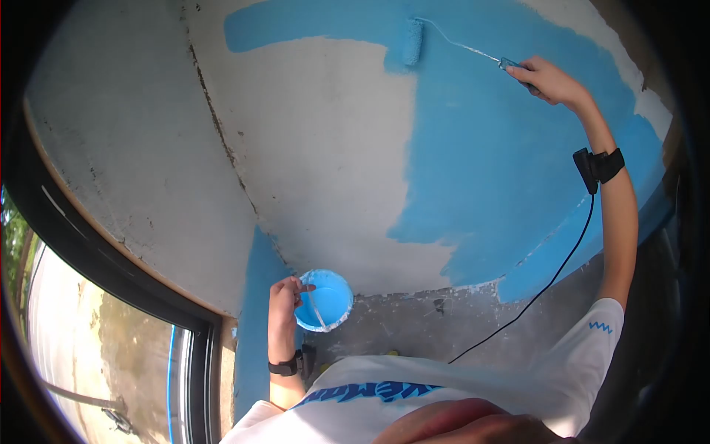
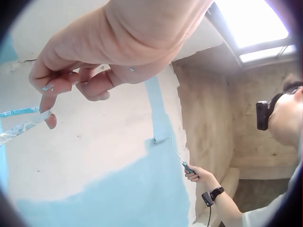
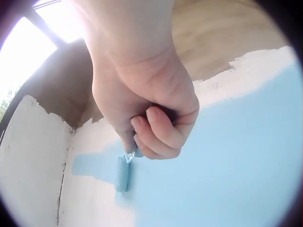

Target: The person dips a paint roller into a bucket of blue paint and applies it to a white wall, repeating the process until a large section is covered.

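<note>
High on the wall (image 1: 333, 96), my right hand (image 1: 551, 80) grips the handle of a small paint roller (image 1: 414, 42). The roller's blue, fuzzy sleeve lies against the wall at the left edge of a wide blue patch. In the right wrist view, fingers curl round the handle and hide most of it. My left hand (image 1: 283, 294) holds up a bucket (image 1: 348, 287) of light blue paint by its paint-smeared handle (image 1: 316, 307), low near the wall corner. In the left wrist view, the handle hangs over a bent finger (image 2: 50, 118), and the bucket itself is out of sight.
A cracked corner seam (image 1: 214, 118) divides the painted wall from a grey wall at left. A dark-framed window (image 1: 200, 355) stands at lower left. Paint specks dot the grey floor (image 1: 399, 318). A black cable (image 1: 551, 280) hangs from the right wrist camera.
</note>
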Demonstrator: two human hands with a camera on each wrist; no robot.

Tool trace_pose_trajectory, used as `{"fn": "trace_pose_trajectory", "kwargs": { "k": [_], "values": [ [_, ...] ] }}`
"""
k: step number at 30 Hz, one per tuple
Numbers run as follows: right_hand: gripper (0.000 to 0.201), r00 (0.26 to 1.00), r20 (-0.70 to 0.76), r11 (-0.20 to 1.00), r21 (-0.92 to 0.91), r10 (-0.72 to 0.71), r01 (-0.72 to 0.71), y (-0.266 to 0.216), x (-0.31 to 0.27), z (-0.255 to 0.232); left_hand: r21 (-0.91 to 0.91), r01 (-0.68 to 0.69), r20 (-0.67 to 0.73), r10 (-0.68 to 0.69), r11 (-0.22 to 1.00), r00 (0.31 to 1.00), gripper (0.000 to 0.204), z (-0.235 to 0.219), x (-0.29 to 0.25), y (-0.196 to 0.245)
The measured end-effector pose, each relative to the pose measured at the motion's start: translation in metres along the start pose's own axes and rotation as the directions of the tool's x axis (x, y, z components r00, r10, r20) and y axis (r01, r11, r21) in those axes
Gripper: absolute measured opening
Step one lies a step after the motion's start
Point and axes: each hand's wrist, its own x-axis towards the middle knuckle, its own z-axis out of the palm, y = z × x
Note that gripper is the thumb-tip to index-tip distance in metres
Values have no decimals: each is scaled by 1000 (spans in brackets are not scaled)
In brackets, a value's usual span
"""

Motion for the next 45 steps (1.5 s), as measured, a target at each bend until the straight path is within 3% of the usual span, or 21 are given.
{"fn": "trace_pose_trajectory", "kwargs": {
  "k": [7,15,22,29,34,41,45],
  "values": [
    [51,997,-34,996,54,-66,68,-35,10,21,-25,15,7,-15,1000,1000,23,-10,2,-6],
    [49,977,22,977,35,-211,210,-127,59,56,-19,10,-52,-11,1000,999,19,-27,-4,-9],
    [55,923,2,923,11,-385,385,-239,102,103,-30,-3,-94,0,1000,996,21,-51,-17,-10],
    [54,892,18,892,27,-451,451,-291,119,126,3,-4,-92,4,1000,996,22,-54,-20,-8],
    [52,906,24,906,25,-423,423,-263,116,122,-11,3,-75,-4,1000,997,21,-51,-19,-8],
    [51,943,-27,942,42,-332,332,-139,96,107,5,57,-54,-57,998,997,21,-36,-10,-14],
    [54,974,1,973,39,-228,228,-81,52,85,2,82,-44,-82,997,996,21,-33,-2,-19]
  ]
}}
